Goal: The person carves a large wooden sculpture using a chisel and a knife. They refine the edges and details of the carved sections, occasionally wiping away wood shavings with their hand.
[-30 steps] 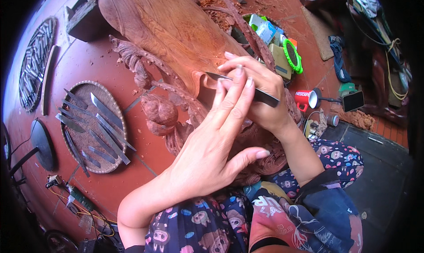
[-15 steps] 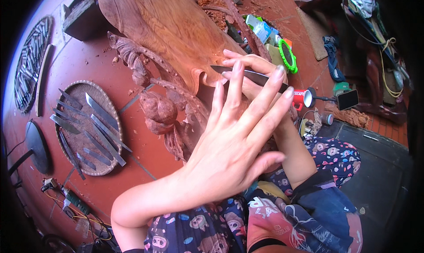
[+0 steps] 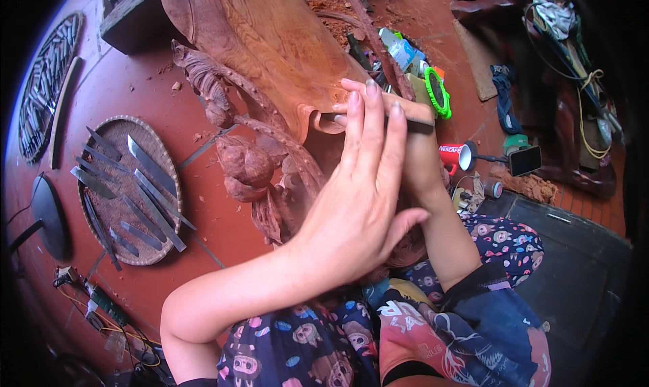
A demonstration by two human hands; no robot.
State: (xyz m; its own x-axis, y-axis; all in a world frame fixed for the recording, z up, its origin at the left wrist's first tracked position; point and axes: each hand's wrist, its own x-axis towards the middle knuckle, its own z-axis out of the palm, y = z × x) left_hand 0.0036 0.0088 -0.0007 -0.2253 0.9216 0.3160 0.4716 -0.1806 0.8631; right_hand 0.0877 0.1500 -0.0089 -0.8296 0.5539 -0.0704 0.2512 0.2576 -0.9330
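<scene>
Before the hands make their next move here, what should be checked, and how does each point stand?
1. Dark blade in the right hand: ok, its back end shows beyond the left hand's fingers.
2. Left hand out of the blade's line: not ok, its fingers cross in front of it.
3. Cutting edge touching the wood: cannot tell, the fingers hide too much.
4. Curled wood edge in sight: ok, just left of the fingertips.
5. Spare blades wholly inside the round tray: not ok, some poke past its rim.
</scene>
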